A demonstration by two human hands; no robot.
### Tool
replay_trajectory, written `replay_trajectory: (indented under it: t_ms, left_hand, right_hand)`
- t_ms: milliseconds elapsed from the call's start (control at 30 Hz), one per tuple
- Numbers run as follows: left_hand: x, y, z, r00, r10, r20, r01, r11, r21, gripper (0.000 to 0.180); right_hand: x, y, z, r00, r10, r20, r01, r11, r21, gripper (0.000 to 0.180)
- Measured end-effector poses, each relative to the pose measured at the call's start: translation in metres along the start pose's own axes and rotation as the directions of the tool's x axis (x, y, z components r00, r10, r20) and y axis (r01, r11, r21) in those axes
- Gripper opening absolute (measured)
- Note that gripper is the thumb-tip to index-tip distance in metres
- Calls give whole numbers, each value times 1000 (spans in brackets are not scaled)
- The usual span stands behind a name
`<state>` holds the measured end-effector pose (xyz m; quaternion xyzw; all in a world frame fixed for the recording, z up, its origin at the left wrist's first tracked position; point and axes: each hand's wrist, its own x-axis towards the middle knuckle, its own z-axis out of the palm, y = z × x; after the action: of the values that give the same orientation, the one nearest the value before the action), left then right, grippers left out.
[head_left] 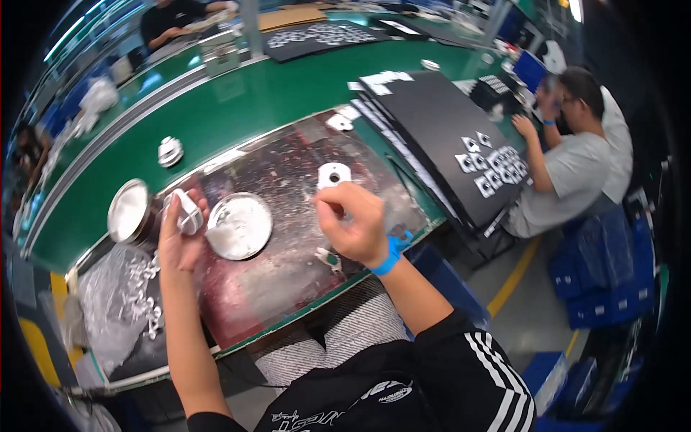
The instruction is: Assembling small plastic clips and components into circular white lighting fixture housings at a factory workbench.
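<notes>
White plastic ring part [334,174] sits pinched at the fingertips of your right hand [354,223], above the shiny metal sheet [288,252]. Your left hand [180,230] curls closed around a small white piece [189,214], just beside the round metal dish [239,225].

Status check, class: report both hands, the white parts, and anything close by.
Left hand closed on a white part. Right hand pinching a white square piece. Round metal dish between them.

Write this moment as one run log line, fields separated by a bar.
left hand: holds small white part | right hand: pinches white holed part | between hands: round metal dish | surface: shiny metal sheet
</notes>
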<state>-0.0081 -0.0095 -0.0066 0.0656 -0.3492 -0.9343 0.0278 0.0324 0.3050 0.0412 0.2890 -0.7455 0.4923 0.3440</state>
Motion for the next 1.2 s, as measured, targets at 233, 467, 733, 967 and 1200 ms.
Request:
replay_trajectory:
  t_ms: [233, 467, 733, 967, 1200]
  left_hand:
    - [-14, 5, 33, 997, -69, 47, 67, 997, 35, 41]
    - [-29, 0, 50, 990, -52, 133, 23, 977, 213, 46]
    - [-43, -9, 67, 977, -142, 159, 83, 940, 331, 62]
    - [-51, -11, 67, 949, -159, 273, 67, 946, 319, 104]
    - [-45, -15, 63, 945, -116, 304, 29, 961, 276, 108]
  right_hand:
    - [-36, 16, -176, 930, 90, -356, -336, 600, -726, 10]
    - [-52, 49, -258, 878, 311, -365, -434, 191, -880, 30]
    - [-59, 65, -272, 815, 389, -430, -565, 366, -739, 26]
    - [-13, 17, -137, 878, 478, 4, -478, 878, -25, 25]
    - [53, -19, 18, 890, 17, 456, -47, 997, 55, 30]
